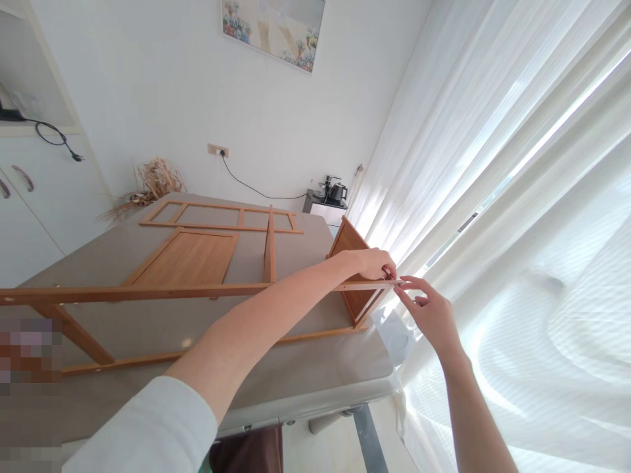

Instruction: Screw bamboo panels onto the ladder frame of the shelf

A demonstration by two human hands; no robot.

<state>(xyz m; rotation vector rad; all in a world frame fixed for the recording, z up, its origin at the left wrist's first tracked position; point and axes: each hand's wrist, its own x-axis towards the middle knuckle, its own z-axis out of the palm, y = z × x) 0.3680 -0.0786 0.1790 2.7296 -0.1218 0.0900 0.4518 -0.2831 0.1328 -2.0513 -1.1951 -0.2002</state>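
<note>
A wooden frame stands on its side across the table, with a long upper rail (pixel 162 291) running toward the right. My left hand (pixel 375 263) is at the right end of this rail. Its fingers are curled around something small and dark that they mostly hide. Beside it, my right hand (pixel 431 309) pinches the rail's end between thumb and fingers. A small dark thing shows under its bent fingers, too small to name. Below and behind my left hand, a brown wooden panel (pixel 349 238) joins the frame at its right end. A wooden crosspiece (pixel 269 253) rises near the middle.
A loose wooden panel (pixel 197 256) and a ladder-like wooden frame (pixel 221 217) lie on the grey table (pixel 305 368). Behind stands a small cabinet with a black kettle (pixel 338 192). Dried stalks (pixel 158 180) are at the far left. White curtains (pixel 532 263) hang close on the right.
</note>
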